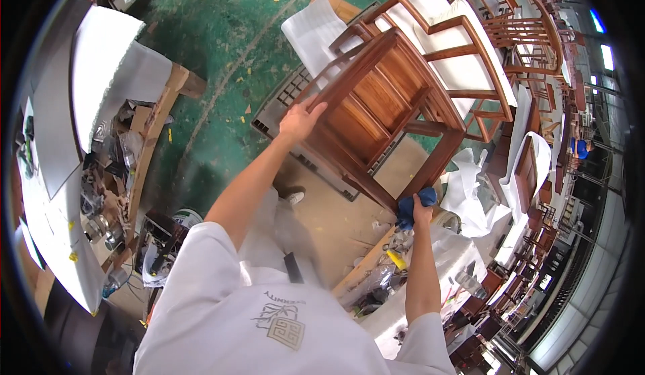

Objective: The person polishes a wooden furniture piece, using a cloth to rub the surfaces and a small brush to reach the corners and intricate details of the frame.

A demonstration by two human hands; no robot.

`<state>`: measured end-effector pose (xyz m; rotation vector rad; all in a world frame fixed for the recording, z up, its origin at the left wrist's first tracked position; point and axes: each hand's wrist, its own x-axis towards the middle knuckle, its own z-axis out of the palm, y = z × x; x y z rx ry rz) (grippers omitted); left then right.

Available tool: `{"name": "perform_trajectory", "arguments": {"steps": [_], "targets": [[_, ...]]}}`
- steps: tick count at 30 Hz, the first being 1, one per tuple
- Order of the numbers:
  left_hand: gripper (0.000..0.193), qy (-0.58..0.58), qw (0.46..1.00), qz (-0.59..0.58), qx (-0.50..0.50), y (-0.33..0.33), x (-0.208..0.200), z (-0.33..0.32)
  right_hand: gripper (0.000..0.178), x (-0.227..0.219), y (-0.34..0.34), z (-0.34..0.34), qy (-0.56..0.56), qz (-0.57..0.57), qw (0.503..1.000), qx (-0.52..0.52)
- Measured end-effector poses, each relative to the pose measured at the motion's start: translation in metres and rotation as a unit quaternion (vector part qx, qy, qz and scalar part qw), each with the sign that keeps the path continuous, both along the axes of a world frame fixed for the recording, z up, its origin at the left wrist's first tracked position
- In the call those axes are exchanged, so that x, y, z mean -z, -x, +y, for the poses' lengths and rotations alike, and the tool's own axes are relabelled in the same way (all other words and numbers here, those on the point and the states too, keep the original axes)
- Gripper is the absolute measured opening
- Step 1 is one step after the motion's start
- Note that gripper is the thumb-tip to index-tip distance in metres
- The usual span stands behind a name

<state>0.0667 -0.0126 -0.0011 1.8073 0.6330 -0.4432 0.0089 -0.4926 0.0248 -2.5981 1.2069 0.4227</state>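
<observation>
A reddish-brown wooden chair [368, 116] is tipped over in front of me, and the slatted underside of its seat faces me. My left hand [302, 118] grips the rail along its left edge, with the thumb and fingers around the wood. At the lower right corner, my right hand [422, 212] holds a bunched dark blue cloth [406, 208]. The cloth presses on the end of a wooden bar there. Most of the right fingers are hidden behind the cloth.
Under the chair lies a grey plastic pallet [306, 160]. Chairs with white seats [463, 46] stand close behind. White foam wrap [474, 190] lies to the right. A cluttered bench [386, 267] is beside my right arm, and a wooden-framed shelf [158, 120] is at left.
</observation>
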Motion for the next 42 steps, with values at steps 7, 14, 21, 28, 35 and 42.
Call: {"name": "perform_trajectory", "arguments": {"steps": [7,14,21,28,35,42], "targets": [[0.071,-0.074,0.997,-0.022,0.001,-0.008,0.009,-0.008,0.056,-0.028,0.103,-0.01,-0.165,0.001,0.985,-0.041],[0.07,-0.064,0.997,-0.051,0.01,-0.006,0.01,-0.012,0.081,-0.067,0.277,0.03,-0.2,0.269,0.931,-0.145],[0.065,-0.041,0.967,-0.245,0.062,0.072,0.02,-0.008,0.083,-0.066,0.384,0.015,-0.095,0.141,0.983,0.069],[0.064,0.142,0.985,0.025,0.097,0.222,-0.061,-0.02,0.063,-0.08,0.234,-0.001,-0.244,-0.1,0.963,0.049],[0.091,0.279,0.96,-0.024,-0.028,0.28,-0.14,-0.065,0.053,-0.137,0.134,0.141,-0.657,-0.013,0.717,-0.231],[0.037,0.234,0.928,-0.089,-0.276,0.338,-0.142,-0.066,0.051,-0.142,0.135,0.174,-0.692,0.074,0.645,-0.314]]}}
